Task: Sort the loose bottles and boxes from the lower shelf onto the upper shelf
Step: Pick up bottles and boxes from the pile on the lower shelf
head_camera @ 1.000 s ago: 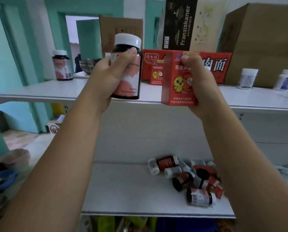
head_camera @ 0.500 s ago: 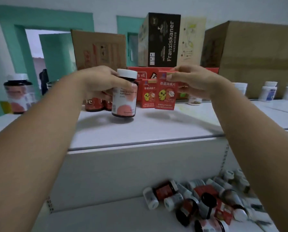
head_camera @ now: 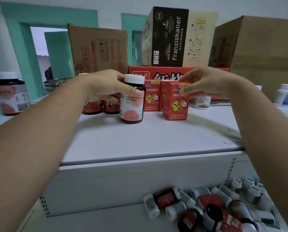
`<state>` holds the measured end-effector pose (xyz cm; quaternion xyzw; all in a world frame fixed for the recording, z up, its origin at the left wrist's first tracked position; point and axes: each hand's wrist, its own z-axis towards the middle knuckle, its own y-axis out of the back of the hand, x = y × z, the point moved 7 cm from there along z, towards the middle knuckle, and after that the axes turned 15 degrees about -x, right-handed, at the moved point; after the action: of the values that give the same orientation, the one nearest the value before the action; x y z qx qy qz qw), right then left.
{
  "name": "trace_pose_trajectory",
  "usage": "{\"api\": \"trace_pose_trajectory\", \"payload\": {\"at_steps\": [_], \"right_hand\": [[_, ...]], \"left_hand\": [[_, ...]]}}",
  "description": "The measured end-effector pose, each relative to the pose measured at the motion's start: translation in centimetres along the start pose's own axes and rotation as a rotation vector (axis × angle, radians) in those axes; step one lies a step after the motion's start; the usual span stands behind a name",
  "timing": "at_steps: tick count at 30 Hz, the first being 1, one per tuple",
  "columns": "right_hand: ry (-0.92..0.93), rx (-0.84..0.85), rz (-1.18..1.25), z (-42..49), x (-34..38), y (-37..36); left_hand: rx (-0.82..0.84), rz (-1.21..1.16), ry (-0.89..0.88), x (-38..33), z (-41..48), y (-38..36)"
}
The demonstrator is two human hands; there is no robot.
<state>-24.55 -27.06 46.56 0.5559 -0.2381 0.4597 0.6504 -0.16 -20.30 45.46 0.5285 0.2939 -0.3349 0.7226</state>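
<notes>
A dark bottle (head_camera: pixel 131 109) with a white cap and a pink and white label stands on the white upper shelf (head_camera: pixel 148 141), and my left hand (head_camera: pixel 104 87) is wrapped around its upper part. Just to its right a small red box (head_camera: pixel 175 108) with a yellow chick stands on the same shelf. My right hand (head_camera: pixel 207 84) holds this box by its top and front edge. Below, on the lower shelf (head_camera: pixel 98 218), several loose bottles and a red box lie in a pile (head_camera: pixel 207 206) at the right.
A matching red box (head_camera: pixel 151 97) and two dark bottles (head_camera: pixel 99 106) stand just behind. A large red carton (head_camera: pixel 165 72), a black Franziskaner box (head_camera: pixel 166 37) and brown cartons (head_camera: pixel 98 49) line the back. A big bottle (head_camera: pixel 11 94) stands far left, white bottles (head_camera: pixel 284 95) far right.
Both hands have moved up from in front of the shelf edge and forward over the upper shelf. The bottle and the red box have come down to stand on it.
</notes>
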Motion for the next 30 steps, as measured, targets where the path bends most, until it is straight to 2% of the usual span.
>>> {"api": "trace_pose_trajectory", "payload": {"at_steps": [12,17,20,30], "right_hand": [[0.075,-0.111,-0.101,-0.2,0.1,-0.1],[0.151,-0.172,-0.229,-0.5,0.5,0.0],[0.155,-0.152,-0.248,-0.7,0.4,-0.2],[0.198,-0.233,-0.258,-1.2,0.1,-0.7]], "left_hand": [[-0.094,-0.041,-0.028,0.6,-0.7,0.3],[-0.169,-0.061,-0.056,0.7,-0.7,0.8],[-0.187,-0.071,-0.067,0.7,-0.9,0.8],[-0.239,-0.055,-0.080,0.3,-1.0,0.5]]}}
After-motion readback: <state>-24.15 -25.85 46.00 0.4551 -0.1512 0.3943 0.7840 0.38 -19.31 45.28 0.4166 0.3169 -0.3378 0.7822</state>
